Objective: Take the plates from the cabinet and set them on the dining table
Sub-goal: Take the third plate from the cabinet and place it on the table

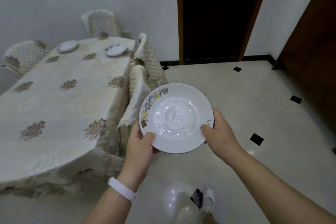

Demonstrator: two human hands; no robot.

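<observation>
Both my hands hold a white plate [175, 117] with cartoon figures on its rim, level, over the floor to the right of the dining table [60, 100]. My left hand [141, 141] grips its lower left rim, thumb on top. On the right rim my right hand [217, 129] does the same. A dark edge under the plate may be a second plate; I cannot tell. Two more plates lie at the table's far end, one [67, 46] on the left and one [115, 49] on the right.
Quilted chairs stand round the table: two on its right side [151, 58] next to the plate, one at the far end [101, 23], one at the left [23, 56]. A dark doorway [218, 14] lies ahead. The tiled floor [254, 114] stretches to the right.
</observation>
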